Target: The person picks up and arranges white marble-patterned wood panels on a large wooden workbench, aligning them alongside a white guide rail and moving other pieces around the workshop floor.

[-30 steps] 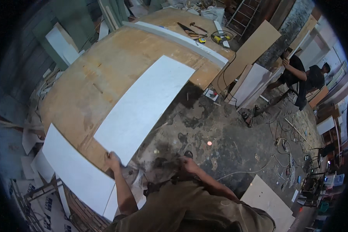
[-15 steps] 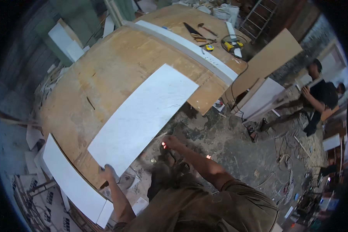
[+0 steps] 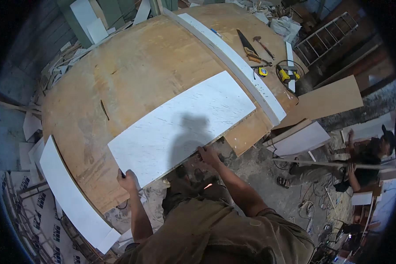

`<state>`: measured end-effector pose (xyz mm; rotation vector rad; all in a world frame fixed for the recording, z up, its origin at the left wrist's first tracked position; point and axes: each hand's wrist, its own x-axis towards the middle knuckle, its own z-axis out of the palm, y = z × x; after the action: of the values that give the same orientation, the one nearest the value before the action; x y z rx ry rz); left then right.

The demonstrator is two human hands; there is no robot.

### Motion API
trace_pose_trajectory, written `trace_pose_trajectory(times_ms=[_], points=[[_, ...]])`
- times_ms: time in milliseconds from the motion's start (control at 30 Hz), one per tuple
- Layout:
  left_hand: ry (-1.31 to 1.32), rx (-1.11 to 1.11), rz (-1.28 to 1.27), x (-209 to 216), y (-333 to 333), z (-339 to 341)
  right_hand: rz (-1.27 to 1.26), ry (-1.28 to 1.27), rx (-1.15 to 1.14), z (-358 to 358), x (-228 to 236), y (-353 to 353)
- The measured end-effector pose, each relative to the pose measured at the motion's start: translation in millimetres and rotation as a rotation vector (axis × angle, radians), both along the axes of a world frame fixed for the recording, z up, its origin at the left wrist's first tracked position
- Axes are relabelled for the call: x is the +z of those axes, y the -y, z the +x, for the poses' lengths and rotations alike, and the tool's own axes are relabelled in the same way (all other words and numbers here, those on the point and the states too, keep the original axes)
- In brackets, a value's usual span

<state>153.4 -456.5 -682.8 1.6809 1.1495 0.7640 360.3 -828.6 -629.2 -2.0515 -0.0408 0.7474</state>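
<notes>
A long white panel (image 3: 185, 119) with fine dark streaks lies flat on the wooden worktable (image 3: 141, 70), my shadow falling across it. At the panel's near left corner, my left hand (image 3: 127, 180) is closed on the edge, thumb on top. My right hand (image 3: 208, 156) grips the near long edge further right, its fingers partly hidden beneath. Just past the panel's far right end runs a long white-topped beam (image 3: 237, 66).
Beyond the beam lie a handsaw (image 3: 247, 46), a hammer (image 3: 264, 46), a tape measure (image 3: 262, 71) and a yellow power tool (image 3: 287, 75). Another white panel (image 3: 75, 193) stands along the table's left edge. A co-worker (image 3: 365, 156) handles a long strip at right.
My right hand has come onto the panel's near edge and closed on it. The panel now sits nearer the beam. My view has shifted, and the co-worker has changed posture.
</notes>
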Motion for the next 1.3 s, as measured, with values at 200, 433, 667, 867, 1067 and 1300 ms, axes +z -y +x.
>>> trace_pose_trajectory(times_ms=[200,433,667,867,1067,1300], points=[[-0.102,0.093,0.18,19.8,42.7,34.1,0.017,-0.129,-0.061,26.4,5.8,23.0],[-0.321,-0.048,0.476,23.7,77.7,67.2,0.189,-0.137,-0.005,68.1,-39.5,75.7],[-0.623,-0.471,0.633,40.3,195.6,153.4,-0.052,0.613,0.233,108.6,10.4,157.4],[-0.625,-0.637,0.733,52.5,228.0,275.2,-0.251,0.925,0.557,163.8,-7.1,172.1],[-0.707,-0.737,0.723,45.4,224.6,333.9,-0.497,0.88,0.537,184.0,-6.6,163.3],[-0.652,-0.707,0.724,60.6,220.1,349.6,-0.528,0.909,0.504,194.3,0.5,159.4]])
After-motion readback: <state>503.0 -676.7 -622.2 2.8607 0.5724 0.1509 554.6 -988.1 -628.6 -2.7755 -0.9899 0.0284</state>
